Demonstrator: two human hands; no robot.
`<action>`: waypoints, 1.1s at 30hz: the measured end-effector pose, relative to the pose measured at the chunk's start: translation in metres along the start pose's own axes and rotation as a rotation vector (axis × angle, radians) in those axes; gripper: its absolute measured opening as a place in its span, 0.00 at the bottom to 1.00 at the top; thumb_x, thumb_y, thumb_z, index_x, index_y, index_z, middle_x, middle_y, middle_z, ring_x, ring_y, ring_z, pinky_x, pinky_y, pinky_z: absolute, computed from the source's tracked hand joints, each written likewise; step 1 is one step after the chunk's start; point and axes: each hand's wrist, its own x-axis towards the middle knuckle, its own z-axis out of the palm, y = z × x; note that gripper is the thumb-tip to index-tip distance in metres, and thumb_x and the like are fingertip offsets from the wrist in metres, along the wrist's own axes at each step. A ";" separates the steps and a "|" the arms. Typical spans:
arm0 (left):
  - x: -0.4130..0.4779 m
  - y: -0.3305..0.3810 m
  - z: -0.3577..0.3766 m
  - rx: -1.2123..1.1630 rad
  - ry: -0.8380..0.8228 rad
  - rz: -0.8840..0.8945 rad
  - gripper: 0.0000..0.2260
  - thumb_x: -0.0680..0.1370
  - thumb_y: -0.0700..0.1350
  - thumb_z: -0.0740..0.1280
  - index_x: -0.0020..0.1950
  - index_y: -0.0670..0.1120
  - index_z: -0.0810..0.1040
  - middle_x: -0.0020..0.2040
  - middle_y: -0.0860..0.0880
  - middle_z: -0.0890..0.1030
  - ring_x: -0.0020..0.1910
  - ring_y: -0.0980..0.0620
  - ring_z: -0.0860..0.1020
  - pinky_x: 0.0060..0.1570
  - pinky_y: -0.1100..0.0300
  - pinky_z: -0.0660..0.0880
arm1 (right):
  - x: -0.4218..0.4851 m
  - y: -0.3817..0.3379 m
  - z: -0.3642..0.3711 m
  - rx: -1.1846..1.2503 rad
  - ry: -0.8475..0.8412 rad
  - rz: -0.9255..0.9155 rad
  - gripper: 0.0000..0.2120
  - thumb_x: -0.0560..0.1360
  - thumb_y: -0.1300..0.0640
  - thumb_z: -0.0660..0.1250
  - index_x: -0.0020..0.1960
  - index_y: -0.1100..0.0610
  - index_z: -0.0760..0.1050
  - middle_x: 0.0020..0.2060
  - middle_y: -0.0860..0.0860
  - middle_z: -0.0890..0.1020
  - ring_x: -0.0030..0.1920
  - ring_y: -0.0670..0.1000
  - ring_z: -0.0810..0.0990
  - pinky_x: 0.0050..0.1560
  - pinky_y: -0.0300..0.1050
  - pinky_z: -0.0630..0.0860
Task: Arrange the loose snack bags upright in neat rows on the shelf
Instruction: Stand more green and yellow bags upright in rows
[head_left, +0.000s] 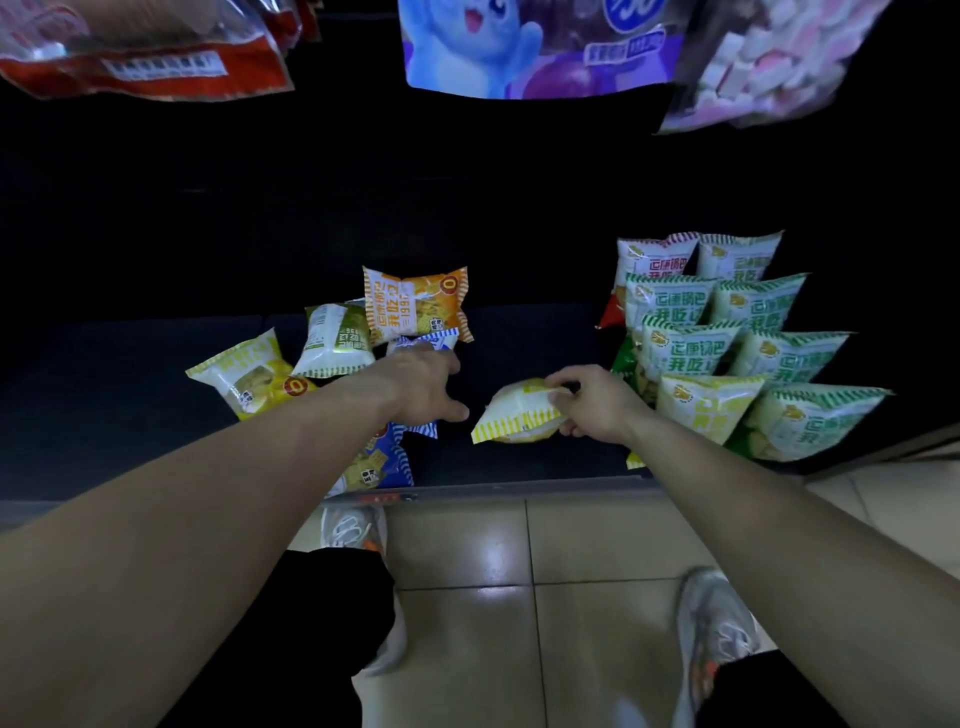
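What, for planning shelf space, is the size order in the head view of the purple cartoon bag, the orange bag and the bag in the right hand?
1. purple cartoon bag, though cropped and nearer the camera.
2. orange bag and yellow-striped bag in the right hand: alike, the latter partly covered; not ranked.

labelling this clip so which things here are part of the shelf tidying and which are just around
Job: loose orange bag, green-white bag, yellow bag, blue bag by the left hand, yellow-striped bag in the right hand, upright rows, shelf.
Just there: hanging red bag, cartoon bag, marshmallow bag, floor tiles, shoes.
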 end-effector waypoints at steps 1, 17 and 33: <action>0.001 0.001 0.000 0.001 0.003 0.001 0.34 0.76 0.60 0.69 0.77 0.50 0.62 0.74 0.44 0.64 0.71 0.43 0.65 0.65 0.50 0.69 | 0.000 0.001 -0.001 0.001 -0.008 -0.003 0.19 0.79 0.52 0.70 0.68 0.54 0.75 0.41 0.52 0.84 0.38 0.50 0.85 0.42 0.44 0.82; -0.002 -0.018 -0.009 -0.079 0.050 -0.002 0.34 0.75 0.59 0.70 0.77 0.49 0.63 0.74 0.45 0.66 0.70 0.44 0.68 0.66 0.52 0.69 | 0.010 -0.016 0.003 -0.282 0.210 -0.148 0.11 0.79 0.51 0.69 0.59 0.52 0.82 0.52 0.55 0.83 0.50 0.55 0.81 0.52 0.51 0.79; -0.018 0.050 -0.039 -0.294 0.288 0.241 0.34 0.65 0.56 0.80 0.69 0.55 0.73 0.53 0.53 0.80 0.52 0.52 0.78 0.52 0.54 0.76 | -0.070 -0.064 -0.101 -0.258 0.267 -0.402 0.08 0.80 0.50 0.68 0.53 0.53 0.80 0.34 0.49 0.84 0.33 0.41 0.82 0.41 0.50 0.82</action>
